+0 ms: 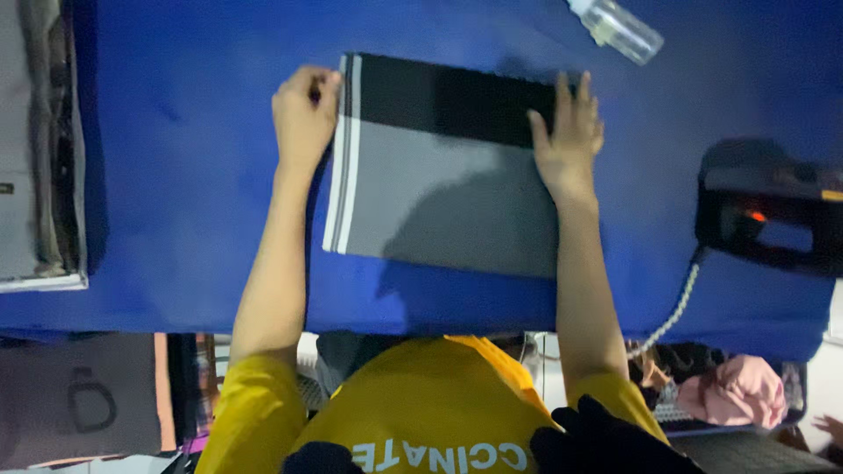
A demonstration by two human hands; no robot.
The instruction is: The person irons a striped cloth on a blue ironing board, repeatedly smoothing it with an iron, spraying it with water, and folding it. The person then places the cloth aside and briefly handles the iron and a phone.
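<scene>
Yellow short sleeves (pixel 421 412) fill the bottom edge, closest to the lens, with both bare forearms reaching out over the blue padded ironing surface (pixel 176 193). At far left on that surface lies a stack of folded grey garments (pixel 39 149). Next comes the left hand (pixel 305 118), fingers curled narrow, pinching the striped edge of a folded grey and black cloth with white stripes (pixel 430 175), which lies flat at the middle. On its other side the right hand (pixel 569 136) presses down flat, fingers spread wide. Above sits a clear plastic spray bottle (pixel 619 28). Far right rests a black electric iron (pixel 768 215) with a coiled white cord (pixel 672 312).
</scene>
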